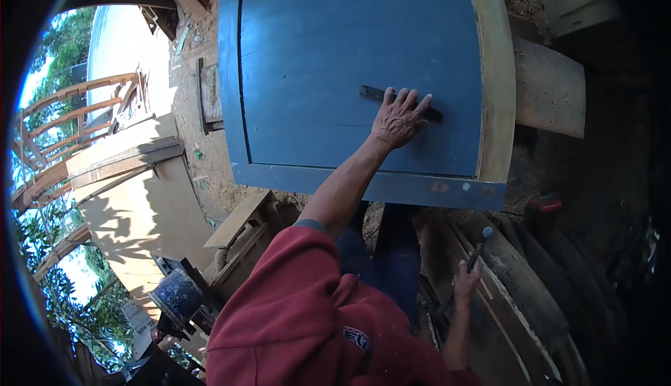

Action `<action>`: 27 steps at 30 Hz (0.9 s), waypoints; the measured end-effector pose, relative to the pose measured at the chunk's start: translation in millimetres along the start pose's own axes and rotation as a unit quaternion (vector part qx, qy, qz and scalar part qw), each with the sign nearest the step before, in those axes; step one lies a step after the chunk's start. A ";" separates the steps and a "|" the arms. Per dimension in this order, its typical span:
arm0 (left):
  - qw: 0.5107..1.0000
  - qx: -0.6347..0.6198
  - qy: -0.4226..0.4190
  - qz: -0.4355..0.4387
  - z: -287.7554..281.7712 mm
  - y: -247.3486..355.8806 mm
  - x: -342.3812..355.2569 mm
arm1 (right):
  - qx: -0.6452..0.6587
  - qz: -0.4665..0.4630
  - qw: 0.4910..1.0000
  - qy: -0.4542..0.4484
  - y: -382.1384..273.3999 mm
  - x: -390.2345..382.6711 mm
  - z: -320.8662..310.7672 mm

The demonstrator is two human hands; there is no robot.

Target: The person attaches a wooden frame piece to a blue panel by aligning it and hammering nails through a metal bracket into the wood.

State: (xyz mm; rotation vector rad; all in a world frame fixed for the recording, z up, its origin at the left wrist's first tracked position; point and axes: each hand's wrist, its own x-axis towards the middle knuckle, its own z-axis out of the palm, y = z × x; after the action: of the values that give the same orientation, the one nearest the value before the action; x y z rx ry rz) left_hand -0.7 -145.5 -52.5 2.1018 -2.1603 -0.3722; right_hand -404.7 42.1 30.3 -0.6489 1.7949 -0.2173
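A blue-painted framed wooden panel (349, 57), like a door, lies in front of me; a strip along its right side is bare, pale wood. Over its lower right part my left hand (400, 117) grips a dark, narrow flat bar (374, 93) from above, fingers bent over it. The bar lies on the panel's face, its middle covered by the hand. Low on the right, beside my body and away from the panel, my right hand (467, 280) is closed round a dark-handled tool (475, 254) with a rounded, pale blue end. The tool's kind is unclear.
Long boards (514, 295) lean or lie at the lower right. A red object (549, 203) sits in shadow beyond the panel's corner. A blue-and-black machine (178, 295) and a wooden bench (237, 229) stand at the left. A curved wooden frame (77, 96) is farther left.
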 end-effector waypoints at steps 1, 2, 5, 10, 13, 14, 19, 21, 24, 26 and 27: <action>0.999 0.008 0.051 0.000 -2.3 -5.7 -7.8 | -0.029 -0.011 0.999 -0.010 -14.7 -2.2 7.4; 0.998 0.001 0.059 -0.031 -6.7 -9.0 -19.6 | -0.062 -0.048 0.997 0.007 -25.1 -3.7 15.1; 0.983 -0.104 0.070 -0.132 -24.1 -17.3 -74.2 | -0.181 -0.192 0.964 0.028 -50.1 -1.0 37.8; 0.959 -0.206 0.086 -0.173 -36.2 -38.4 -193.3 | -0.258 -0.251 0.932 -0.031 -113.5 -11.1 94.8; 0.958 -0.253 0.029 -0.135 -50.4 -57.9 -275.6 | -0.318 -0.197 0.921 -0.104 -154.5 -49.6 160.3; 0.954 -0.252 0.042 -0.154 -54.9 -62.4 -305.4 | -0.307 -0.173 0.926 -0.135 -159.3 -60.1 179.6; 0.933 -0.246 -0.051 -0.258 -85.8 -126.3 -376.1 | -0.343 -0.148 0.903 -0.211 -202.6 -74.1 240.4; 0.912 -0.246 0.024 -0.328 -84.7 -144.9 -386.0 | -0.361 -0.164 0.897 -0.195 -220.6 -71.1 253.2; 0.880 -0.253 0.074 -0.395 -86.8 -147.9 -403.5 | -0.539 -0.384 0.712 -0.235 -234.0 -61.1 264.8; 0.892 -0.230 0.061 -0.385 -97.3 -147.1 -401.9 | -0.576 -0.352 0.698 -0.237 -255.9 -89.3 284.0; 0.900 -0.232 0.070 -0.363 -97.3 -146.6 -384.3 | -0.589 -0.367 0.684 -0.226 -270.6 -90.7 279.5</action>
State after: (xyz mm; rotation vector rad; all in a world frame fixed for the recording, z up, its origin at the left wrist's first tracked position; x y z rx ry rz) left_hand 180.1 224.7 41.7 2.4331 -0.9893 -0.6817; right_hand -41.9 -85.3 138.4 -2.1273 0.8911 0.6159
